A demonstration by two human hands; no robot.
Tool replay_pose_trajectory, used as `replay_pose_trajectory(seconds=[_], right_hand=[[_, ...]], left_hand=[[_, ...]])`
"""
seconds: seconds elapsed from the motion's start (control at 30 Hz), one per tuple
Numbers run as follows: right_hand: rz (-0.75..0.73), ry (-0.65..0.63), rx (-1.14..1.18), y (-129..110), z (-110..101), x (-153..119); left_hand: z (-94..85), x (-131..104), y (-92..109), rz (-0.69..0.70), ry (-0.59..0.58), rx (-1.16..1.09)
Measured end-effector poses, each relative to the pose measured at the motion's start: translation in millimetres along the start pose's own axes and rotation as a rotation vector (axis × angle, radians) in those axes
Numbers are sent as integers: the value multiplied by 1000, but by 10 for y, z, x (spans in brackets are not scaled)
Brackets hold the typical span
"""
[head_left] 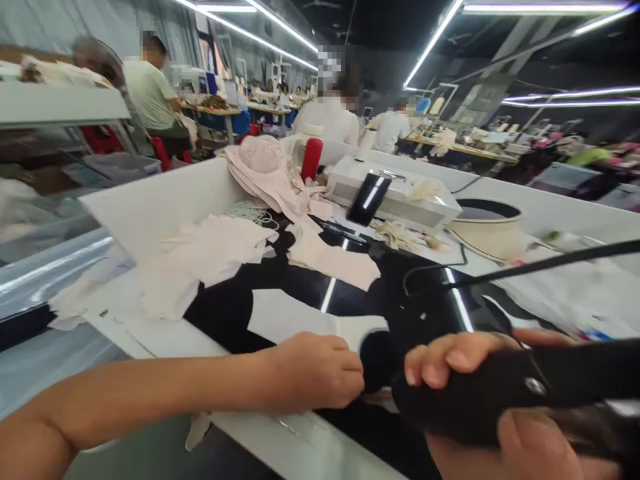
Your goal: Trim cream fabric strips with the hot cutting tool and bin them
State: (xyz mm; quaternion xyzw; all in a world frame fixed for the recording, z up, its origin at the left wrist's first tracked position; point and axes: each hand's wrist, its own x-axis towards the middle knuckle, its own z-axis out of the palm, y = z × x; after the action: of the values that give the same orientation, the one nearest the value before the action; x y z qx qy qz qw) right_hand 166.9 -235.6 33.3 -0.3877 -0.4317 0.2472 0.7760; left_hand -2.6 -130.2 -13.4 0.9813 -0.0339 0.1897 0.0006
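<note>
In the head view my left hand is closed in a fist at the table's near edge, just below a flat white fabric piece. Whatever its curled fingers grip is hidden. My right hand wraps its fingers around a large black tool with a screw on its side, at the lower right. The tool's left end is close to my left knuckles. Beyond the hands a cream fabric piece lies on the glossy black surface.
At the left is a pile of pale fabric pieces. Behind are lace bra cups, a red spool, a phone leaning on a white machine, and a round cream container. Several people sit farther back.
</note>
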Motion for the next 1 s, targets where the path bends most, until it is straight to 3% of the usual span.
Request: replay_pose_trajectory(seconds=[0.07, 0.17, 0.77, 1.0], right_hand=[[-67, 51, 22, -145, 286, 24], [-125, 129, 34, -162, 443, 42], [-152, 107, -69, -98, 412, 21], [-150, 97, -68, -106, 406, 1]], left_hand=[[67, -48, -26, -42, 79, -93], [69, -89, -42, -57, 110, -158], [-27, -89, -93, -104, 119, -380], [-35, -25, -155, -177, 86, -312]])
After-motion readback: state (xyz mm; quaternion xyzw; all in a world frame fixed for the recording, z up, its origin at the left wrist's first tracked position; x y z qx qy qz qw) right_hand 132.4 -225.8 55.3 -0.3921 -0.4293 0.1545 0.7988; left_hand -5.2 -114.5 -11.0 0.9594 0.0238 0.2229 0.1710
